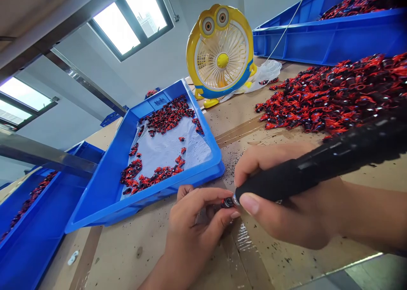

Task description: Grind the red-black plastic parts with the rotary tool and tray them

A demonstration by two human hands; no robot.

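Note:
Between the thumb and fingers of my left hand (199,224) is a small black and red part (227,202). My right hand (295,213) wraps round a thick black pen-shaped power tool (280,177), its fingers closed near the front end. The tool's metal tip (235,199) meets the small part; whether it goes inside cannot be made out. Both hands are just above the cardboard-covered table (152,247), in front of a blue tray (143,203) that holds similar red and black parts on a white liner.
A large heap of red and black parts (330,95) lies at the right. Behind it stands a blue crate (330,42) with more parts. A yellow fan (222,61) stands at the back; another blue bin (34,235) is at the left. Dark crumbs litter the table.

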